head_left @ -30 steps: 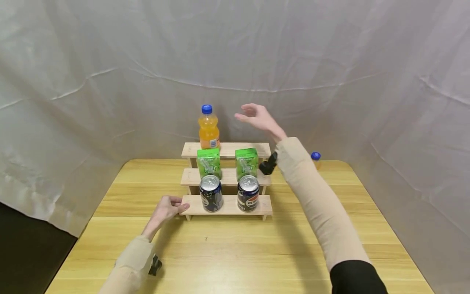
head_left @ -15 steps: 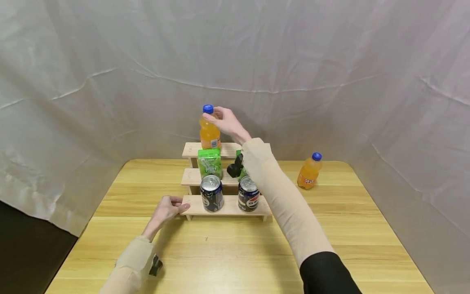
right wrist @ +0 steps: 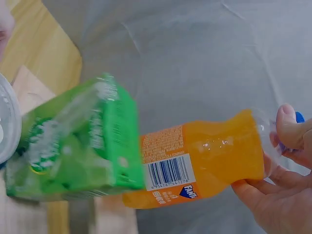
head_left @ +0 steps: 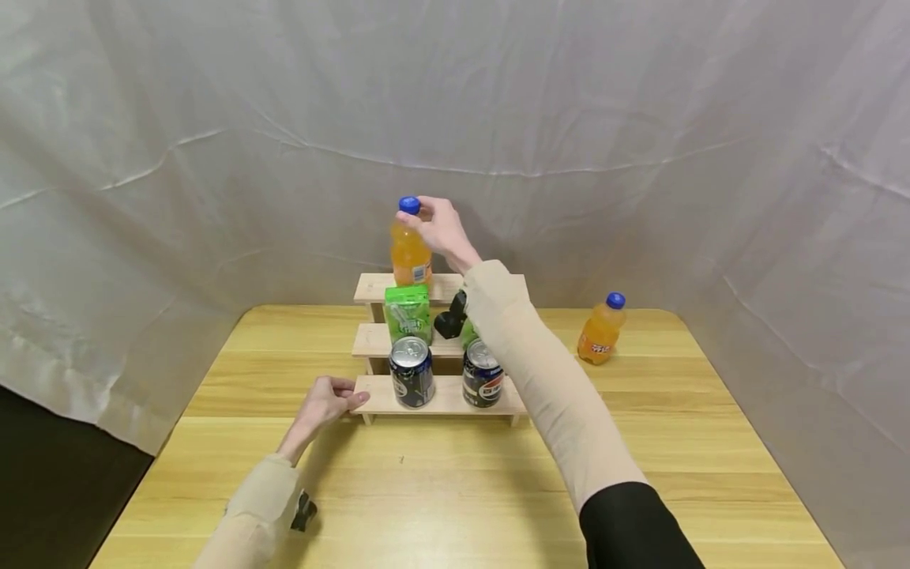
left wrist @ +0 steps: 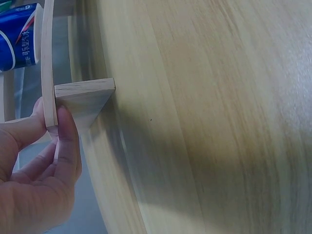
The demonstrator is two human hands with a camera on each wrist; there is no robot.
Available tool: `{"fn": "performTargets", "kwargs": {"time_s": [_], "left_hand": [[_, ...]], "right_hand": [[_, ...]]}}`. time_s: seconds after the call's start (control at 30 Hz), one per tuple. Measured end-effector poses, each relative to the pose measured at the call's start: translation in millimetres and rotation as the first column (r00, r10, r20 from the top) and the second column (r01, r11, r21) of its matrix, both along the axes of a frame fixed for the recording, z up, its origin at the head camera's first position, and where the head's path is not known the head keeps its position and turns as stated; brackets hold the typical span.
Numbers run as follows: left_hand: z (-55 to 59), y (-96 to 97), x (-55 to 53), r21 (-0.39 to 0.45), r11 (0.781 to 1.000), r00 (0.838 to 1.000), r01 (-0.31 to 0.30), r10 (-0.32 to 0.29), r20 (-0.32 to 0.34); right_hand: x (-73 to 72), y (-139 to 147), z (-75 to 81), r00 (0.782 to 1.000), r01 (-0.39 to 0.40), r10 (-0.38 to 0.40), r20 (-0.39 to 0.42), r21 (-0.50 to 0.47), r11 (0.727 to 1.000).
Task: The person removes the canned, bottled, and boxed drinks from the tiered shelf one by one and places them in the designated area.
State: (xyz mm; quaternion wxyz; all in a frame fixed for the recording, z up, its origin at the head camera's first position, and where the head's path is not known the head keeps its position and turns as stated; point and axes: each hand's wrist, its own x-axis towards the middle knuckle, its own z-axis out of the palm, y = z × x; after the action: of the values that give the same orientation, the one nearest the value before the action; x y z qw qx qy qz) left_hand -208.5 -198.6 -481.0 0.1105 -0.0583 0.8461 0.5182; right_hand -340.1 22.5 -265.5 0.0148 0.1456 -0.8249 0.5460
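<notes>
Grip, left hand: fingers and thumb pinch the left end of the lowest board of the wooden step shelf, low on the tabletop; the left wrist view shows the board's edge between thumb and fingers.
Grip, right hand: fingers curl round the neck of the orange soda bottle, just under its blue cap.
Bottle's place: on the shelf's top step at the left, upright, long axis vertical, body hanging straight below the grip.
Nearer hand: the right, already on it; the left is well below, at the front step.
Hidden: the right forearm covers most of the right green carton and part of the right can; whether the bottle's base touches the step cannot be told.
Farther off: a second orange bottle stands at right, well apart.
</notes>
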Motion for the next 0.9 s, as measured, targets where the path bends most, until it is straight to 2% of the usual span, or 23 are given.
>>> {"fn": "performTargets", "kwargs": {"time_s": [0.17, 0.33, 0.47, 0.53, 0.7, 0.8, 0.9], "left_hand": [[0.0, -0.3, -0.4, -0.013, 1.000, 1.000, 0.006, -0.006, -0.011], [-0.7, -1.3, -1.1, 0.002, 1.000, 1.000, 0.015, -0.015, -0.014], [-0.8, -1.9, -2.5, 0.010, 1.000, 1.000, 0.016, -0.016, -0.014], [-0.5, -2.5, -2.2, -0.001, 1.000, 1.000, 0.016, -0.016, -0.019], [0.1, -3.6, -0.5, -0.031, 0.999, 1.000, 0.010, -0.011, -0.019], [1.0, -4.7, 1.1, -0.049, 0.999, 1.000, 0.011, -0.011, -0.011], [1.7, -5.3, 2.4, -0.063, 0.998, 1.000, 0.008, -0.008, -0.003]], "right_hand": [[4.1, 21.3, 24.1, 0.998, 0.002, -0.005, -0.055, -0.051, 0.999], [7.5, 54.1, 45.8, 0.995, 0.038, -0.045, -0.086, -0.083, 0.996], [9.8, 88.0, 57.1, 0.991, 0.089, -0.097, -0.091, -0.090, 0.992], [10.8, 106.0, 59.9, 0.987, 0.118, -0.125, -0.105, -0.064, 0.991], [12.7, 148.3, 52.4, 0.970, 0.203, -0.202, -0.133, -0.004, 0.979], [13.1, 169.0, 38.6, 0.961, 0.246, -0.238, -0.143, 0.038, 0.969], [13.9, 185.3, 19.3, 0.961, 0.262, -0.255, -0.105, 0.063, 0.963]]}}
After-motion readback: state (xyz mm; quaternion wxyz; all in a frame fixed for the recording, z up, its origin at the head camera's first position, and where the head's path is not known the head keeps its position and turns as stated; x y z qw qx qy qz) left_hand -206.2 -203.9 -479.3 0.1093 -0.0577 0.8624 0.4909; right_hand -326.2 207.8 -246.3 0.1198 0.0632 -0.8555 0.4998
